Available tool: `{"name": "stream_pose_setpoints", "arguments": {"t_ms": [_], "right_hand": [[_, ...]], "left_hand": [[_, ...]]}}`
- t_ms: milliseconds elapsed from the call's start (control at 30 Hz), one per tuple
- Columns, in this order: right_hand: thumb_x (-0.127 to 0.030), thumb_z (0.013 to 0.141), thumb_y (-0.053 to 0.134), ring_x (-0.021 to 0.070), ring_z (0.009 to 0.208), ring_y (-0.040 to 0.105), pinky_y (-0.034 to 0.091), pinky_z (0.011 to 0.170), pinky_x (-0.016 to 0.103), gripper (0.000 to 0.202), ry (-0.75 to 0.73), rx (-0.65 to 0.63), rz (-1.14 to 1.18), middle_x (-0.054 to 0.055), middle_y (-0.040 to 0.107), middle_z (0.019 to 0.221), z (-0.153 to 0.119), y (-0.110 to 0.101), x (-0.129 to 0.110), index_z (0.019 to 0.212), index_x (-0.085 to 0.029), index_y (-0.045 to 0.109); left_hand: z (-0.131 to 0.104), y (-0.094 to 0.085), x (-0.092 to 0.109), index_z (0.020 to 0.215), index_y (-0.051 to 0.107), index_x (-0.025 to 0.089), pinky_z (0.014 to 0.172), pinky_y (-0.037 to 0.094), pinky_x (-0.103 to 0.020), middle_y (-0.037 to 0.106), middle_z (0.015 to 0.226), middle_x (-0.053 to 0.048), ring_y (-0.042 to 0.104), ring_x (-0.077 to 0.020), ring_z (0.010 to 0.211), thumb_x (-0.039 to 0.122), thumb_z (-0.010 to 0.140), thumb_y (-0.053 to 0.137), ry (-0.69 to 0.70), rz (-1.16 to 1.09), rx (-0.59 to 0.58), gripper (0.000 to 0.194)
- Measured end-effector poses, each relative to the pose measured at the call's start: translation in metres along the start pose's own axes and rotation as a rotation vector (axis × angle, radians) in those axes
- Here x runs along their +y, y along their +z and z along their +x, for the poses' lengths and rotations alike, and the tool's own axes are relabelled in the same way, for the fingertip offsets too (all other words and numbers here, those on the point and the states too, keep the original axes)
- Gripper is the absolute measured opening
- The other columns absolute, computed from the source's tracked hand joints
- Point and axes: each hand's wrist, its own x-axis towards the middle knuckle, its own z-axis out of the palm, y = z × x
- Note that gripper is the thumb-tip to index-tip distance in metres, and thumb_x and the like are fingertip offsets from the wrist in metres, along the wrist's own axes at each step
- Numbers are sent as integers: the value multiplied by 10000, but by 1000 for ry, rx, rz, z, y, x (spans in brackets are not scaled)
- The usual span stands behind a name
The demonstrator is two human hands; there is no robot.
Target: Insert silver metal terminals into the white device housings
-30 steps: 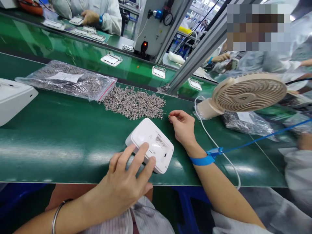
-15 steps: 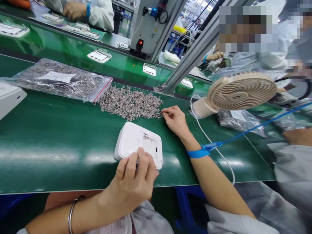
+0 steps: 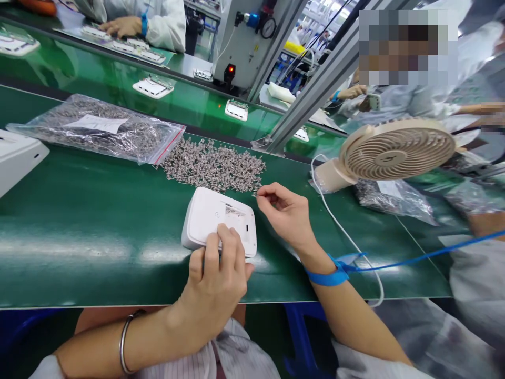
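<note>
A white plastic housing [image 3: 209,210] with a recessed compartment and small speaker holes lies on the green work surface in front of me. My left hand [image 3: 221,268] is closed over its near side, fingertips pressing on the top. Small metal pieces show inside the compartment. To the right, my right hand [image 3: 286,213] pinches thumb and forefinger together at a small metal spring-like part [image 3: 254,194], partly hidden by the fingertips. Just beyond it spreads a loose pile of small metal spring-like parts [image 3: 215,166]. A blue strap circles my right wrist.
A clear bag [image 3: 145,139] of metal parts lies left of the pile. Another white housing [image 3: 19,158] sits at the left edge. A beige fan [image 3: 394,152] with a white cable [image 3: 347,237] stands right. White units [image 3: 153,87] line the conveyor; co-workers sit beyond and at right.
My right hand has drawn back from the pile's right edge, nearer to me and the housing, fingers still pinched. The housing appears slightly higher and further left, my left hand still on it.
</note>
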Motion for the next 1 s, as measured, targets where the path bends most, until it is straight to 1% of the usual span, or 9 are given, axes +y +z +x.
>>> {"name": "stream_pose_setpoints", "arguments": {"t_ms": [100,167,300,433,533,633,800,900,1000], "right_hand": [[-144,740,548,99,612,509,448,586,234,61,-55,-81,42,-18,551,683,-5,1,-9,712,-195,565],[-119,743,552,99,610,510,450,585,235,81,-87,-106,34,-17,556,675,-8,2,-11,709,-192,565],[-107,773,545,106,628,540,466,604,246,93,-148,-73,-26,-6,591,692,-11,2,-11,743,-187,582],[-117,811,518,124,668,586,484,617,263,100,-141,-60,-30,10,624,732,-14,3,-15,780,-187,582],[-112,819,507,146,771,610,500,669,286,107,-178,-85,23,34,629,814,-17,6,-20,779,-192,567],[-107,797,527,171,885,596,500,712,311,109,-233,-83,-17,68,606,920,-20,9,-21,750,-191,577],[-118,778,551,173,879,595,500,655,299,97,-187,-69,-77,82,586,949,-21,12,-19,718,-185,588],[-117,778,551,167,872,597,497,647,289,105,-196,-101,-88,75,589,955,-21,10,-20,708,-189,581],[-115,784,546,164,852,598,493,640,288,111,-216,-116,-147,76,585,959,-21,10,-22,708,-190,574]], "left_hand": [[-1,2,1,1119,629,110,793,327,-358,623,1131,-99,478,-237,1002,414,840,530,-10,3,3,424],[-2,2,1,1127,622,102,799,332,-357,621,1130,-104,477,-237,1007,420,843,522,-10,-4,6,438],[-3,3,2,1131,618,93,798,337,-356,621,1126,-109,478,-239,1008,425,851,508,-11,-13,10,448],[-3,3,2,1134,617,93,797,339,-352,617,1134,-111,478,-239,1010,430,852,506,-14,-18,10,453],[-4,2,2,1138,614,92,802,342,-354,614,1140,-111,477,-241,1019,444,851,507,-12,-22,8,467],[-4,2,2,1142,611,91,796,345,-352,611,1145,-111,480,-241,1023,454,851,505,-4,-19,1,477],[-3,3,2,1147,608,89,788,352,-345,611,1147,-111,482,-238,1028,447,853,507,-8,-23,-3,475],[-4,4,2,1154,605,86,786,357,-345,604,1156,-111,480,-240,1033,457,852,505,-12,-28,-5,489],[-5,3,1,1163,600,82,785,360,-343,600,1157,-112,476,-240,1037,453,855,501,-4,-28,-21,491]]}}
